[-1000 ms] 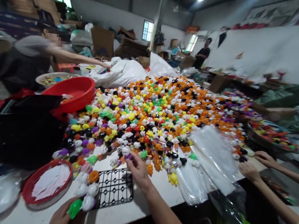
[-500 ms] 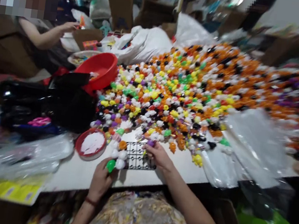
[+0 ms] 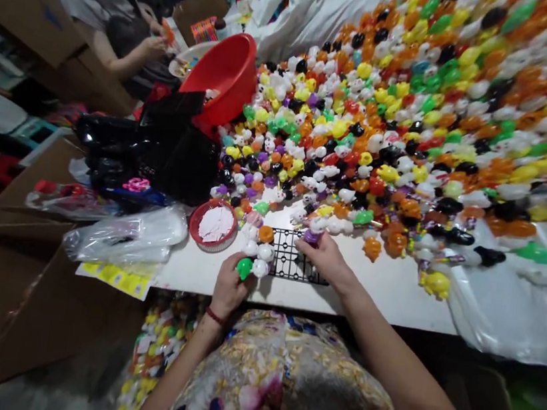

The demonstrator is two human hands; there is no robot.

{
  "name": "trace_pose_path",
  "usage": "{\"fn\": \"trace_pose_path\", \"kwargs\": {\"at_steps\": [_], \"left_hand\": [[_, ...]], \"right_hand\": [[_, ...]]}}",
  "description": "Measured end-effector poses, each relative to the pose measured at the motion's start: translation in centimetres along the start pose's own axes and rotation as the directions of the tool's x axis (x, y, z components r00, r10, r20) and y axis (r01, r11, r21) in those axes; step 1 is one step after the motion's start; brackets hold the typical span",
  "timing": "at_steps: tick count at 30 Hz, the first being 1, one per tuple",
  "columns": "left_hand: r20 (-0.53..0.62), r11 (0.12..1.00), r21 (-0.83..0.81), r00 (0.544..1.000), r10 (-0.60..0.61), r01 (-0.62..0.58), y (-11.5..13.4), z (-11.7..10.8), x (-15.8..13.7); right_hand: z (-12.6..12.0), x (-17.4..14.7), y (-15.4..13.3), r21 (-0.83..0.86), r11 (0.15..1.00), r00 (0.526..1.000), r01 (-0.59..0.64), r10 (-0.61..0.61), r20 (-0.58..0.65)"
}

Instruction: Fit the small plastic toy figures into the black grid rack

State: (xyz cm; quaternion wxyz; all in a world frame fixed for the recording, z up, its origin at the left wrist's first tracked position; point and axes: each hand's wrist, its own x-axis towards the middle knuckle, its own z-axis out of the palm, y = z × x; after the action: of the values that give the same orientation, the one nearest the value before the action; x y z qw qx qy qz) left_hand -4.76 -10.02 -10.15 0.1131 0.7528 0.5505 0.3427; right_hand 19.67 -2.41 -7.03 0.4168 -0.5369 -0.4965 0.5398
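A black grid rack (image 3: 291,261) lies on the white table, with several small white toy heads (image 3: 265,252) and an orange one (image 3: 266,234) set along its left end. My left hand (image 3: 231,287) is closed at the rack's lower left corner, fingers around a small green toy (image 3: 244,268). Over the rack's upper right part, my right hand (image 3: 330,265) pinches a small purple toy (image 3: 311,237). Its thumb and index finger are on the purple toy; the other fingers are partly hidden.
A large heap of small coloured toys (image 3: 361,149) covers the table's back. At left stand a red basin (image 3: 223,84), black plastic bags (image 3: 153,155), a small red basket (image 3: 236,217) of white pieces and clear bags (image 3: 128,233). Another person (image 3: 118,43) works behind.
The view has swung left and down, so the table appears farther right and higher. My right hand still holds the purple toy near the rack; my left stays at the green toy.
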Motion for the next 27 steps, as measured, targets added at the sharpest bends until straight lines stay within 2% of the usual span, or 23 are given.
{"fn": "trace_pose_path", "kwargs": {"at_steps": [5,10,13,20,27], "left_hand": [[-0.020,0.999,0.026,1.000,0.021,-0.021,-0.2,-0.1,-0.1],[-0.002,0.999,0.040,1.000,0.000,0.000,-0.4,0.0,-0.3],[-0.001,0.999,0.049,1.000,-0.007,0.007,-0.5,0.1,-0.4],[0.015,0.998,0.068,1.000,-0.016,0.015,-0.6,0.1,-0.5],[0.017,0.999,0.036,1.000,0.002,-0.002,-0.6,0.0,-0.5]], "right_hand": [[1.4,1.6,-0.4,-0.154,0.988,1.000,0.011,-0.007,0.021],[3.5,3.9,-1.2,-0.241,0.964,0.992,0.116,-0.100,0.078],[4.4,4.7,-1.1,-0.307,0.933,0.977,0.185,-0.142,0.158],[4.0,4.5,-1.4,-0.598,0.740,0.947,0.307,-0.173,0.272],[4.6,4.5,-2.7,-0.723,0.609,0.933,0.325,-0.080,0.352]]}}
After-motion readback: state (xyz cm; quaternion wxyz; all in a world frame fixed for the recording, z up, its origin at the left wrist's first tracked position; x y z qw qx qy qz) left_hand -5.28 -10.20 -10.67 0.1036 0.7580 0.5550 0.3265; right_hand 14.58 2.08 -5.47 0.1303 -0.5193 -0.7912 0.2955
